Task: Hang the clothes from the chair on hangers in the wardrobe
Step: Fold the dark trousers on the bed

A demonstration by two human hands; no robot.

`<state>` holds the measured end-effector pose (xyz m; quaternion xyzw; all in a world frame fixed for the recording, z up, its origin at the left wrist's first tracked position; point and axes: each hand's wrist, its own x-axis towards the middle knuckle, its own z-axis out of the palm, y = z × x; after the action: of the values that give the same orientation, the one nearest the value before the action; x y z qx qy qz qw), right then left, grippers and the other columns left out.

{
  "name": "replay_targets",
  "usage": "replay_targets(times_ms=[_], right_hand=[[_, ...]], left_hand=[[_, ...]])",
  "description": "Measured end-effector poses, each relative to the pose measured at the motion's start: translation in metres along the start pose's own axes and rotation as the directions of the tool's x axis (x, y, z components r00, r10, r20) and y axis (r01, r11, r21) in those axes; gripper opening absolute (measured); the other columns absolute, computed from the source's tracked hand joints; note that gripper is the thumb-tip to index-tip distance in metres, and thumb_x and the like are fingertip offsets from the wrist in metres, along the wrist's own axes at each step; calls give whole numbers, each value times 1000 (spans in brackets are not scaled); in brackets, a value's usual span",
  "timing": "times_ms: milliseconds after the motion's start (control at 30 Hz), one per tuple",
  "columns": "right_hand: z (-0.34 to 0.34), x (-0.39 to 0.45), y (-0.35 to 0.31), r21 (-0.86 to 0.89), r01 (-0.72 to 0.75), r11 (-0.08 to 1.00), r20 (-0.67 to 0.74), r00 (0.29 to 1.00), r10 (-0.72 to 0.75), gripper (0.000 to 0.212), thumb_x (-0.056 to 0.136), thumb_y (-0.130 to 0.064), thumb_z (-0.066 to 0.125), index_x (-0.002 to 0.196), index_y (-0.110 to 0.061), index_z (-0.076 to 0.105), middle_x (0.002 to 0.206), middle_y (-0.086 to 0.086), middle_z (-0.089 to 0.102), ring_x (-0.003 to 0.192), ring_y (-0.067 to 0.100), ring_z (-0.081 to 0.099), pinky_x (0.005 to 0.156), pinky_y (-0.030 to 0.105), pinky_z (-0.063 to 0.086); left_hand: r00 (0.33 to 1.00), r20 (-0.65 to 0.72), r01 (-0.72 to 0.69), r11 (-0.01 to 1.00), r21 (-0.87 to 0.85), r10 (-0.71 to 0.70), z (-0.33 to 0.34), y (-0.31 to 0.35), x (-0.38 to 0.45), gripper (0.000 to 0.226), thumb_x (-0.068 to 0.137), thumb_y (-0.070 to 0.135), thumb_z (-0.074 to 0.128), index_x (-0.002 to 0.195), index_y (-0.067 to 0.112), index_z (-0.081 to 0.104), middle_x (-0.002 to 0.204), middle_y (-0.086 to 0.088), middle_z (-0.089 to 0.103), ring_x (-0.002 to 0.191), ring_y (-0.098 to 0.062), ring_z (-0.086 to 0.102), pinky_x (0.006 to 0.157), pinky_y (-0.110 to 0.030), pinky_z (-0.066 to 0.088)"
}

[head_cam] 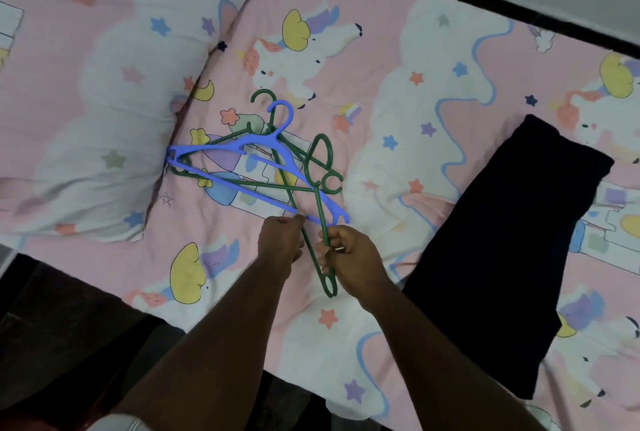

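Both hands' grip clamped: L hand (280, 244) on blue hanger (242, 146), R hand (349, 257) on green hanger (320, 222).

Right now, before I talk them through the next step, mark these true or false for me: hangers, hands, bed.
1. The blue hanger lies tangled with green hangers on the bed. True.
2. The right hand holds a green hanger. True.
3. The dark garment already hangs on a hanger. False: it lies flat on the bed, apart from the hangers.
4. The left hand rests on the pillow. False: it is at the hanger pile, pinching a bar.
5. All hangers are blue. False: only one is blue.
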<state>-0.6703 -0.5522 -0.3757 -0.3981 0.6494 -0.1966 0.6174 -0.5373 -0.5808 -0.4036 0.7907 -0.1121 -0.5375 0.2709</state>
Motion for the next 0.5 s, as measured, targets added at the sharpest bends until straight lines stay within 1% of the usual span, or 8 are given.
replay_targets(times_ms=[67, 133, 200, 267, 367, 433, 500], right_hand=[[-10, -6, -11, 140, -49, 989, -16, 999, 51, 26, 87, 11, 51, 93, -10, 65, 83, 15, 67, 65, 22, 61, 65, 35, 56], [-22, -10, -17, 216, -71, 974, -9, 997, 75, 24, 89, 12, 52, 96, -7, 65, 84, 16, 65, 66, 24, 59, 63, 35, 54], [-32, -12, -19, 232, -79, 970, 31, 997, 74, 23, 91, 12, 53, 100, -6, 65, 85, 16, 66, 67, 25, 61, 64, 36, 56], [-40, -14, -18, 230, -81, 970, 43, 996, 73, 22, 92, 11, 54, 104, -4, 65, 85, 14, 67, 66, 23, 62, 64, 35, 57], [-60, -15, -14, 274, -75, 959, -33, 996, 87, 22, 93, 10, 53, 107, -3, 64, 87, 13, 67, 65, 20, 62, 65, 35, 56], [-75, -15, -7, 324, -67, 944, -87, 991, 100, 22, 94, 10, 53, 108, -2, 64, 86, 13, 67, 63, 19, 61, 64, 33, 55], [-86, -18, -2, 343, -55, 938, -134, 985, 107, 22, 95, 10, 52, 109, -2, 63, 87, 13, 66, 62, 18, 60, 61, 29, 55]], left_hand=[[999, 13, 35, 999, -7, -35, 3, 4, 0, 33, 93, 35, 69, 77, 9, 57, 75, -10, 56, 66, -26, 55, 63, -35, 47], [997, 34, 64, 997, -30, -63, 9, 7, -1, 30, 94, 36, 68, 80, 10, 60, 78, -10, 59, 67, -24, 56, 64, -34, 49], [995, 51, 93, 992, -90, -89, 18, 11, 0, 27, 95, 35, 66, 83, 11, 63, 79, -7, 62, 67, -21, 58, 65, -32, 49], [989, 74, 139, 973, -183, -128, 26, 18, 1, 21, 97, 31, 63, 88, 12, 66, 85, -4, 66, 74, -19, 61, 69, -32, 50], [983, 98, 175, 940, -294, -153, 33, 27, 2, 13, 100, 23, 55, 96, 16, 65, 92, -1, 73, 77, -17, 66, 67, -30, 49], [985, 97, 165, 948, -272, -144, 34, 30, 1, 14, 101, 23, 53, 97, 16, 63, 93, -1, 74, 79, -18, 66, 70, -31, 49], [986, 102, 151, 973, -176, -134, 40, 28, 0, 14, 100, 26, 55, 97, 16, 64, 97, -2, 73, 85, -21, 67, 78, -35, 53]])
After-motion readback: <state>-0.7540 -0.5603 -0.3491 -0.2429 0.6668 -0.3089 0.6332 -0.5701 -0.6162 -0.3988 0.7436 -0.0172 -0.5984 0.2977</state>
